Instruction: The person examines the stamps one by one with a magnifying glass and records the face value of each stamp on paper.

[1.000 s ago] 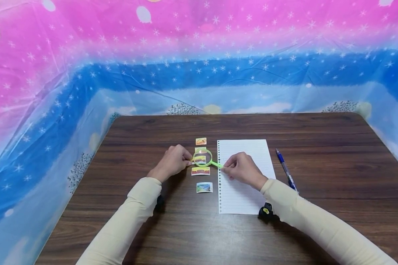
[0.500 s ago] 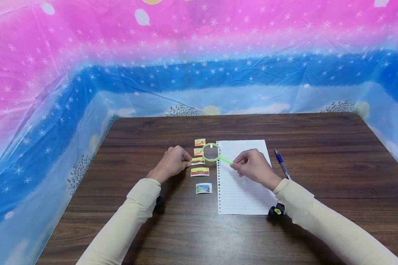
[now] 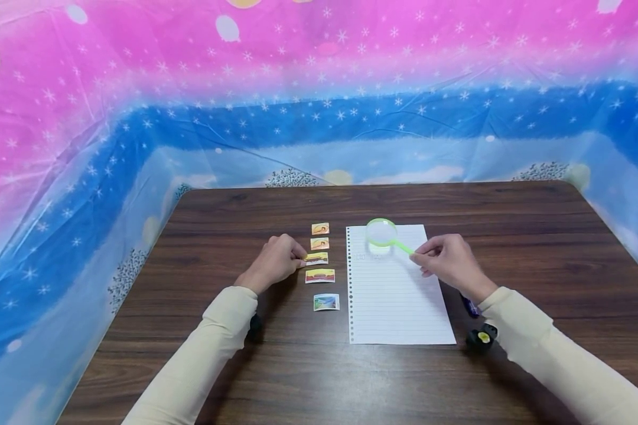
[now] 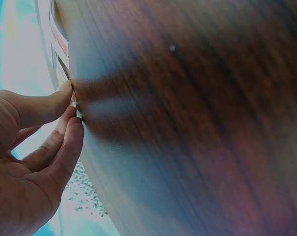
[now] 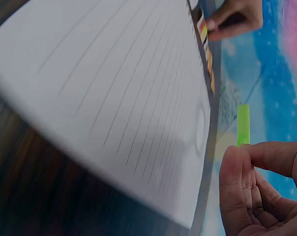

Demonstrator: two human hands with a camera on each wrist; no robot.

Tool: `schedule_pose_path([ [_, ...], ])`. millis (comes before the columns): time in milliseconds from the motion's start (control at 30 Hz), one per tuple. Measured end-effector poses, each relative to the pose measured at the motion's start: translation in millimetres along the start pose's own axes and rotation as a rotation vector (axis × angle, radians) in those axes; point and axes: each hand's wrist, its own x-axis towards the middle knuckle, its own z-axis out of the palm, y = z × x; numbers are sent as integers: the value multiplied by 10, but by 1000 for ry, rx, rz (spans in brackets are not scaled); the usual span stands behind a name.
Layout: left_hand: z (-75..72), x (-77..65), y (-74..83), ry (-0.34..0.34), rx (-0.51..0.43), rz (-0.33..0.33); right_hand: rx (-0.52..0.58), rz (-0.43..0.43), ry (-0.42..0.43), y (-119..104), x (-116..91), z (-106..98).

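Observation:
My right hand (image 3: 449, 260) pinches the end of the green handle of a magnifying glass (image 3: 381, 232), its round lens above the upper part of a lined sheet of paper (image 3: 399, 301). In the right wrist view only the handle (image 5: 243, 123) stands out from the thumb and fingertips. Left of the sheet, several small picture stamps lie in a column. My left hand (image 3: 276, 264) pinches the left edge of the middle one, a yellow and red stamp (image 3: 318, 258). Seen from the left wrist, the thumb and fingertips (image 4: 65, 86) are low at the tabletop, the stamp mostly hidden.
Two orange stamps, one of them the top stamp (image 3: 320, 228), lie beyond the held one. Nearer are a larger red and yellow stamp (image 3: 320, 275) and a blue-green landscape stamp (image 3: 326, 302). A blue pen (image 3: 470, 307) lies right of the sheet, partly hidden under the right arm.
My right hand has carried the magnifying glass rightward, from above the middle stamps to above the lined paper. The left hand has stayed at the middle stamp.

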Motion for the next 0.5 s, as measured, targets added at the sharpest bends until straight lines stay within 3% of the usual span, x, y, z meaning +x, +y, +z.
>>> schedule_pose_path([
  [267, 4, -4, -8, 9, 5, 4, 19, 37, 46, 257, -47, -305],
  [500, 3, -4, -3, 9, 8, 4, -38, 85, 94, 457, -117, -519],
])
